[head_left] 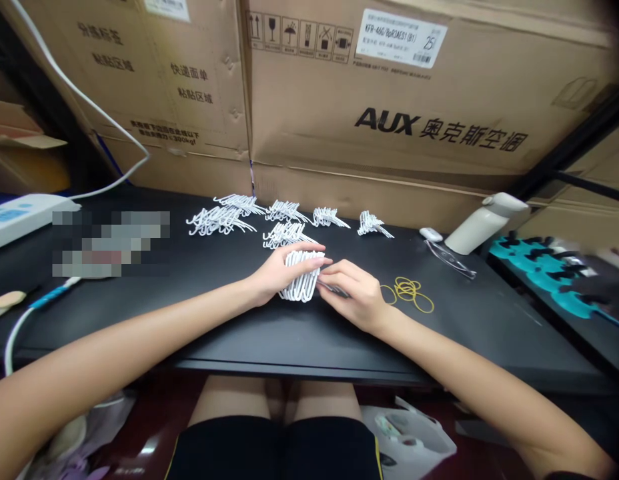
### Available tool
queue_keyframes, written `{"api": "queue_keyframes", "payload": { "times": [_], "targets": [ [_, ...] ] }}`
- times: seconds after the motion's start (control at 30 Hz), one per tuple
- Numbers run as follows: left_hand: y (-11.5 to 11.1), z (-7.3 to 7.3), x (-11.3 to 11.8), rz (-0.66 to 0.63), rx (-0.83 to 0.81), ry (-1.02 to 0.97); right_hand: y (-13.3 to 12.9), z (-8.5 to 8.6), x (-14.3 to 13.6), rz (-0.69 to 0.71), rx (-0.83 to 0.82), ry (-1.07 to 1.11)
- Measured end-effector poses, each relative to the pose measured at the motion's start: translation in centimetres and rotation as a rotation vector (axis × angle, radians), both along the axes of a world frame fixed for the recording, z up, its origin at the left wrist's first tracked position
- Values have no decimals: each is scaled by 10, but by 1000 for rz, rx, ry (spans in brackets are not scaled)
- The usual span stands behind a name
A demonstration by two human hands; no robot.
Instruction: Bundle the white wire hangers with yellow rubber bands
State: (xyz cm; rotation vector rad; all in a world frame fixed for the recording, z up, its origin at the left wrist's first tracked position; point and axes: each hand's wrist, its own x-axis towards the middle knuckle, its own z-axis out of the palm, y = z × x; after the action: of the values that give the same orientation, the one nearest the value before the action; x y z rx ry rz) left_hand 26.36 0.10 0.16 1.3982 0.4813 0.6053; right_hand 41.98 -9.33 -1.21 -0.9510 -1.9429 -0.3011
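Observation:
My left hand [282, 270] is wrapped round a bundle of white wire hooks [300, 283], its thumb lying across the top and the bent ends facing me. From the other side my right hand [357, 293] pinches the thin straight ends of the same bundle; its fingertips are partly hidden. Just behind, a small pile of white hooks [284, 235] nearly touches my left fingers. Yellow rubber bands [408, 289] lie loose to the right of my right wrist.
More hook piles [217, 219] line the back of the black table [269, 343]. To the right stand a white bottle [482, 225], an earphone case [430, 234] and a teal-trimmed object [544, 277]. A power strip [24, 217] and cable are at left. Large cartons [309, 100] wall off the rear.

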Motion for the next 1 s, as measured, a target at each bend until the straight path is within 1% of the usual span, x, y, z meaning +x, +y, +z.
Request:
{"api": "queue_keyframes", "payload": {
  "times": [0.1, 0.2, 0.37, 0.6, 0.73, 0.83, 1.0],
  "targets": [
    [1, 1, -1, 2, 81, 55, 0, 0, 0, 7, 2, -2],
    [3, 1, -2, -13, 120, 106, 0, 1, -1, -7, 13, -26],
    [5, 0, -3, -47, 94, 139, -1, 3, -2, -4, 20, -59],
    [4, -1, -1, 6, 123, 130, 0, -1, -1, 23, -22, -33],
    [2, 2, 0, 16, 80, 111, 0, -2, -1, 22, -13, 20],
    [2, 3, 1, 16, 8, 84, -1, -1, -1, 7, -26, 47],
    [4, 2, 2, 16, -108, 61, -1, 0, -1, 26, -20, 54]
  ]
}}
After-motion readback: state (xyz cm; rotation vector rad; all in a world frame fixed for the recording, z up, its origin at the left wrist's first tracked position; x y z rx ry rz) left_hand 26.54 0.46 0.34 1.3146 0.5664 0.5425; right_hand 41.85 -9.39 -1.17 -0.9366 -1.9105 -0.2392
